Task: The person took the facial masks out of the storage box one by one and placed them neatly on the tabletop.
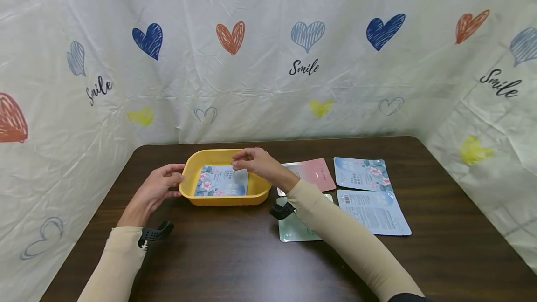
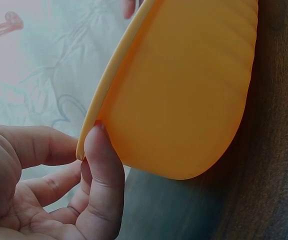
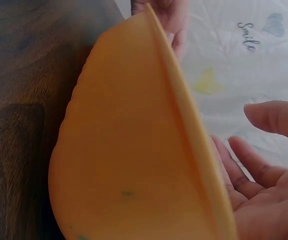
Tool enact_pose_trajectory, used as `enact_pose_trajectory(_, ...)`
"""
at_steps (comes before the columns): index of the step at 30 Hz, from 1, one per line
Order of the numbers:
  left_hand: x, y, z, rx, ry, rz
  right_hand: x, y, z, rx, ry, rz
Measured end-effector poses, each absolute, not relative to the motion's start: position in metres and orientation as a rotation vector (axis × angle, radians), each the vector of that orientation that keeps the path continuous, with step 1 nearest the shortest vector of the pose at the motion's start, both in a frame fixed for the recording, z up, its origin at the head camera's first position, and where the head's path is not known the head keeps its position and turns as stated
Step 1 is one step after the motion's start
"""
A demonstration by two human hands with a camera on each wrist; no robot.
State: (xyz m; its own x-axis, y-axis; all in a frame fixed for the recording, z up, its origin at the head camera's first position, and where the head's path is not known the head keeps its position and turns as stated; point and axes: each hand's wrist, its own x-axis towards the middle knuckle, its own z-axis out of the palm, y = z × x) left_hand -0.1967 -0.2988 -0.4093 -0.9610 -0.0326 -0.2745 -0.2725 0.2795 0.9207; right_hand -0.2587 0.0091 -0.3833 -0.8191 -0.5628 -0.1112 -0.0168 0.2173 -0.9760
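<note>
A yellow plastic basin (image 1: 226, 202) stands on the table, with a blue floral sheet-mask packet (image 1: 222, 181) lying flat inside it. My left hand (image 1: 156, 188) is at the basin's left end. In the left wrist view, its thumb and a finger pinch the basin's rim (image 2: 106, 85). Over the basin's right part hovers my right hand (image 1: 262, 166), overlapping the packet's upper right corner in the head view. The right wrist view shows its thumb and fingers spread apart beyond the rim, with nothing held between them.
Right of the basin lie a pink packet (image 1: 316, 174) and a green packet (image 1: 297, 227), both partly hidden by my right arm. Farther right are a blue floral packet (image 1: 361, 173) and a pale blue printed packet (image 1: 375, 211). A heart-printed curtain (image 1: 268, 78) hangs behind the table.
</note>
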Motion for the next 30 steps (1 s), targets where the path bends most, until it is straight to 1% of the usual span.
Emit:
enact_pose_trajectory(12,-0.196,-0.298,-0.408,-0.279,2.339,1.749,-0.265,-0.006,-0.393,-0.442,2.074,-1.648)
enact_pose_trajectory(23,-0.196,-0.299,-0.41,-0.252,2.335,1.767,-0.264,-0.011,-0.398,-0.444,2.078,-1.692)
enact_pose_trajectory(30,-0.197,-0.3,-0.409,-0.26,2.336,1.76,-0.261,-0.011,-0.4,-0.467,2.2,-1.69)
